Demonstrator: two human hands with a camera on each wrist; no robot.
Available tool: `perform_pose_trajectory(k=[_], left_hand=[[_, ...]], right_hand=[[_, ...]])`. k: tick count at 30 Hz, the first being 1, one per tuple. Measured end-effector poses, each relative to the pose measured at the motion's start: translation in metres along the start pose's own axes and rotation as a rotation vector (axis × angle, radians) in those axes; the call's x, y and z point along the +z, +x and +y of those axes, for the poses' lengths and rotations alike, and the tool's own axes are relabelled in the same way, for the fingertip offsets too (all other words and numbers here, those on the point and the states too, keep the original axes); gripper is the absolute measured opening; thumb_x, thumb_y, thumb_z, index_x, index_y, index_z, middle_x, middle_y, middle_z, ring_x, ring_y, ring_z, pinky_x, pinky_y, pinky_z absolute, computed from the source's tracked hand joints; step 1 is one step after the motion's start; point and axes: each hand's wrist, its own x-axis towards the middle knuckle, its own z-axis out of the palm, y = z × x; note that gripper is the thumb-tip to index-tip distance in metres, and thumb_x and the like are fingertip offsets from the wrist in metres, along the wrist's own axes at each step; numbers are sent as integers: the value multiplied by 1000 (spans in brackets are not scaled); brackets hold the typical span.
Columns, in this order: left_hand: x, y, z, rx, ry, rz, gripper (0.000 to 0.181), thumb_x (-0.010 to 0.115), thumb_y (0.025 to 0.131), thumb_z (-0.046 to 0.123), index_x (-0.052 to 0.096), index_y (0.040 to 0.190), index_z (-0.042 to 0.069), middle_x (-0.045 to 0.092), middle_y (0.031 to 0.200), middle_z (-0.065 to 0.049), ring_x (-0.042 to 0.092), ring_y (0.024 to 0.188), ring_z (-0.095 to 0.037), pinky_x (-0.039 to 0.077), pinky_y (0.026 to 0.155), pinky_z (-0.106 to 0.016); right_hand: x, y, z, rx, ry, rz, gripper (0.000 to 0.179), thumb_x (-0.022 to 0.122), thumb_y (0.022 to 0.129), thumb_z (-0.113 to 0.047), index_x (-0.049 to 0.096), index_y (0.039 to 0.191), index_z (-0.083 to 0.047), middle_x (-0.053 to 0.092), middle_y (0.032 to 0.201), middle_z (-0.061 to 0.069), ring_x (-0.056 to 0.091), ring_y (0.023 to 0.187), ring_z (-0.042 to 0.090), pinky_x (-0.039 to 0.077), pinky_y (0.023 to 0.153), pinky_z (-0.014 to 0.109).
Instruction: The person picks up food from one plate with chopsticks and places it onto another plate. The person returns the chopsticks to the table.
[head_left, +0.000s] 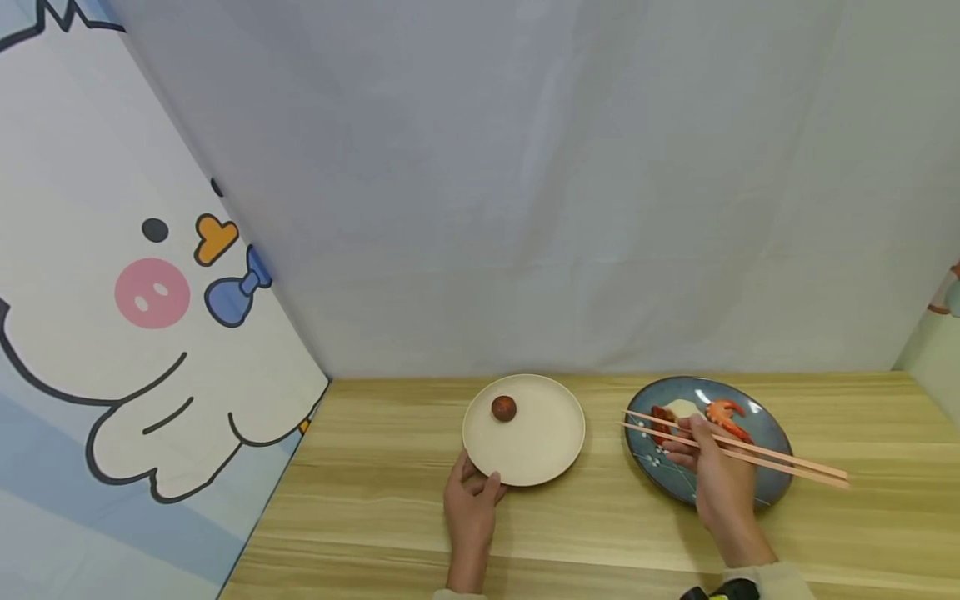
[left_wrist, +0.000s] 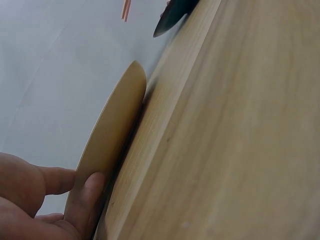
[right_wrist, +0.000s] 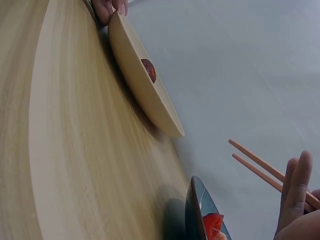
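Note:
My left hand point(head_left: 471, 500) holds the near-left rim of a round cream plate point(head_left: 540, 454), which lies flat on the table. In the left wrist view, the fingers point(left_wrist: 90, 192) press against the plate's outer side. A small dark brown ball point(head_left: 504, 408) sits on that plate, left of its middle. In my right hand point(head_left: 720, 479) is a pair of light wooden chopsticks point(head_left: 795, 465), held over a dark blue plate point(head_left: 675, 482). Their tips are slightly apart with nothing between them. The blue plate bears an orange-red shrimp-like piece point(head_left: 723, 413), a pale piece point(head_left: 682, 408) and a reddish-brown piece point(head_left: 660, 423), partly covered by the chopsticks.
Both plates stand side by side on a wood-grain table point(head_left: 360, 500), near its back edge. Behind them hangs a plain grey-white cloth point(head_left: 525, 208). A panel with a cartoon figure point(head_left: 90, 208) borders the left side.

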Motion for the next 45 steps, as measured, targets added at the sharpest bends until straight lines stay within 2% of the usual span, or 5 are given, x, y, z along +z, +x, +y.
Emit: perform_pose_trajectory(k=[28,34,37,41,45], left_hand=[[0,0,1,-12,11,3,71,64,93,-20,31,155,-19,53,130,-35,64,85,-17,68,78,-27],[-1,-1,2,-18,13,-2,71,64,93,-20,30,156,-18,52,131,-35,65,86,-19,68,79,-27],[-1,-1,3,-21,18,-2,71,65,93,-19,30,156,-18,52,131,-34,65,87,-18,68,80,-27],[-1,-1,3,-24,15,-2,71,64,94,-19,31,156,-18,52,131,-33,64,86,-16,68,80,-27],[-1,0,3,-21,15,0,71,65,94,-19,31,156,-18,52,131,-33,64,85,-16,68,79,-27]], right_hand=[[32,-4,9,44,-95,17,31,56,111,-15,76,88,-17,74,78,1,73,65,8,65,61,21],[38,-5,12,45,-115,1,29,54,112,-13,76,92,-13,74,78,-3,73,68,8,65,62,20],[41,-5,13,43,-139,-1,27,53,112,-13,75,97,-7,74,78,-4,74,70,9,65,63,21],[45,-4,15,32,-165,-3,26,52,112,-12,70,107,7,73,76,-4,74,70,9,66,64,21],[48,-4,16,36,-188,-5,28,52,113,-12,66,114,12,73,76,-6,73,70,6,66,65,21]])
